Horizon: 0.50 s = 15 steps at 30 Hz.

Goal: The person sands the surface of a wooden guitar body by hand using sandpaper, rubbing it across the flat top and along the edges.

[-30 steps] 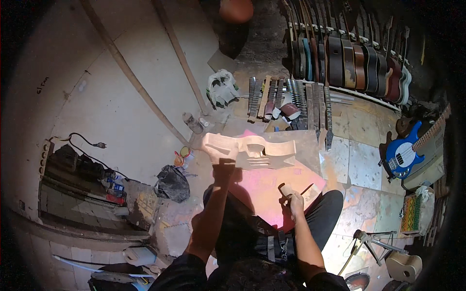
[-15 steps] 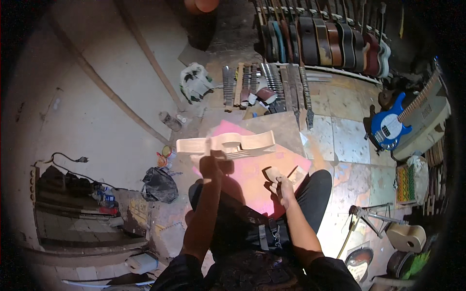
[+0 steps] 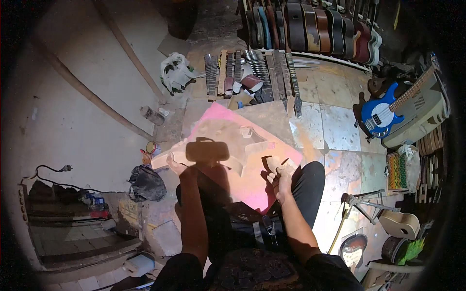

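Observation:
A pale, curved wooden guitar body (image 3: 223, 132) is tilted low over a pink board (image 3: 257, 196) across my lap. My left hand (image 3: 177, 164) is closed round its left end. A dark shadow falls across the middle of the wood and hides part of its outline. Over the board's right side, my right hand (image 3: 280, 182) pinches a small pale flat piece (image 3: 274, 163), whose material I cannot make out. A small light block (image 3: 290, 167) lies just beyond those fingers.
Guitar necks (image 3: 252, 72) lie in a row ahead, with a rack of guitars (image 3: 310, 29) behind them. A blue bass guitar (image 3: 383, 116) leans at the right, above a metal stand (image 3: 361, 203). A black plastic bag (image 3: 147, 183) sits at my left.
The guitar body has turned from edge-on to a flatter tilt and come lower. My left hand has shifted left with it. The right hand keeps its pinch, and the whole view has shifted slightly.

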Available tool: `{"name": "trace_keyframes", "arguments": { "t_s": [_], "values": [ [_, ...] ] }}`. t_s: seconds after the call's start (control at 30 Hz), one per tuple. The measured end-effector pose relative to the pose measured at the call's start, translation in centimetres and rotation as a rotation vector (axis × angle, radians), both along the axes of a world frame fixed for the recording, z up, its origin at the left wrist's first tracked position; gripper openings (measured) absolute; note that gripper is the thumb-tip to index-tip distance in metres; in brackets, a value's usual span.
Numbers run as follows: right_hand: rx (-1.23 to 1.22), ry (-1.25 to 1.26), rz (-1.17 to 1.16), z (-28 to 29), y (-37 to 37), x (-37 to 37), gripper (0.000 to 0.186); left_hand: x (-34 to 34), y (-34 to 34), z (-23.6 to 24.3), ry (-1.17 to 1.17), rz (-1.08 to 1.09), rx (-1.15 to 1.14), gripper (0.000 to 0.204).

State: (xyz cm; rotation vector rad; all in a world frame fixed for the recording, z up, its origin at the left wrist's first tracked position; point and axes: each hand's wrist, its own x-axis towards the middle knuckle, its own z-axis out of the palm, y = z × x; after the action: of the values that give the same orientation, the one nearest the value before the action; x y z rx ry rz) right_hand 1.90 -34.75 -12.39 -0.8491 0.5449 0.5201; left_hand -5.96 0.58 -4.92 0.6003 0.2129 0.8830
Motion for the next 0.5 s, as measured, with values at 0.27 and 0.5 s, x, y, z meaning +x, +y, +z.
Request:
{"name": "trace_keyframes", "arguments": {
  "t_s": [0.27,0.5],
  "values": [
    [-0.090,-0.034,0.022,-0.5,-0.4,0.1,0.010,-5.1,2.7,-4.7,0.010,-0.362,-0.396,0.054],
    [-0.127,-0.010,0.076,0.2,0.4,-0.5,0.008,-8.7,2.4,-11.5,0.444,0.004,-0.032,0.045]
  ]
}}
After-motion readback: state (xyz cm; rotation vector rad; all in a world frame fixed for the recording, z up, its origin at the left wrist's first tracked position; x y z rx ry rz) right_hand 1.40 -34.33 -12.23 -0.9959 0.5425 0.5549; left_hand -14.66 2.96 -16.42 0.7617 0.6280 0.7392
